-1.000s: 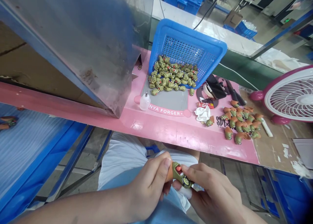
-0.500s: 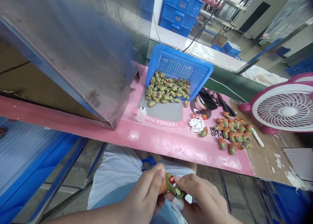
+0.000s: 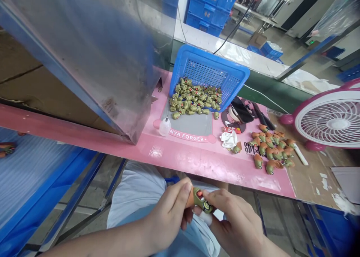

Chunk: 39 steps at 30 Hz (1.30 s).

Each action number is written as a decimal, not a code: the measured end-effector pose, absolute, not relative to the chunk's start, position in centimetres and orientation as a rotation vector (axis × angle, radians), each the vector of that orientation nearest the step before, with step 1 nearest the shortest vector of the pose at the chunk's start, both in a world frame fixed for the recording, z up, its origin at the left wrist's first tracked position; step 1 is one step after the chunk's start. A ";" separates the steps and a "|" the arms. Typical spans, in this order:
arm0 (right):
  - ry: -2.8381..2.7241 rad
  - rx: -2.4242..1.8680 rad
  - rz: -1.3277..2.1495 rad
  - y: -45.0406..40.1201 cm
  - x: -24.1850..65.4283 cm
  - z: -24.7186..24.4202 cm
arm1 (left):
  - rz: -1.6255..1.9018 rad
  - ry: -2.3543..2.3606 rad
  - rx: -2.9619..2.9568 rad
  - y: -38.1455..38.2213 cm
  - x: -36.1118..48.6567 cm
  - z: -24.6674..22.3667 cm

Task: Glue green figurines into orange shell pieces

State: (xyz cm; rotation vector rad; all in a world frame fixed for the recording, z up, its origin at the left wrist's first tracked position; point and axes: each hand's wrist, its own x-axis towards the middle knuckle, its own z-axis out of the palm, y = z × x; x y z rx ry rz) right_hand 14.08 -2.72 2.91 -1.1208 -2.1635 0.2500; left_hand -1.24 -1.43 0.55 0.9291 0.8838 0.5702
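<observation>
The left hand and right hand grip a small green-and-orange figure above the lap (not much of a hold, that), so one slipped finger could drop it to the concrete floor.

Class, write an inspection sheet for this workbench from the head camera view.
surface: pink printed desk mat.
job's things: green-and-orange toy figure, held; more heaped against a blue plastic basket; others grouped on the mat.
clutter: crumpled white tissue, small plastic dropper bottle.
hands: left hand grips the figure's orange end; right hand pinches its green side.
cables: black cable and white cable behind the bench.
surroundings: pink-and-white desk fan, stacked blue crates.
</observation>
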 end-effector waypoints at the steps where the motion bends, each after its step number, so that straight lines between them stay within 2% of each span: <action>1: -2.177 -1.132 0.227 -2.7 14.1 2.9 | 0.580 0.875 0.964 -1.2 -1.3 0.6; 5: -2.198 -1.162 0.137 -2.4 14.5 3.0 | 0.797 0.915 1.218 -0.3 -1.9 -0.4; 7: -2.147 -1.195 0.212 -2.1 14.7 3.1 | 0.976 0.929 1.323 -0.1 -2.4 -1.2; 11: -1.809 -1.408 0.645 -1.8 14.9 2.7 | 1.129 0.792 1.500 -0.3 -2.9 -1.8; 14: -1.491 -1.507 1.063 -1.9 14.9 1.7 | 1.044 0.773 1.520 -0.6 -3.0 -1.3; 16: -1.419 -1.497 1.209 -2.0 15.0 1.2 | 0.968 0.756 1.426 -0.6 -3.0 -0.7; 21: -1.700 -1.319 0.995 -2.1 15.6 1.5 | 0.769 0.716 1.063 0.0 -3.1 0.6; 27: -1.901 -1.216 0.811 -2.2 15.5 2.4 | 0.709 0.773 0.868 0.1 -3.1 0.9; 39: -1.810 -1.268 0.859 -2.5 15.2 2.4 | 0.628 0.784 0.763 -0.2 -2.6 1.2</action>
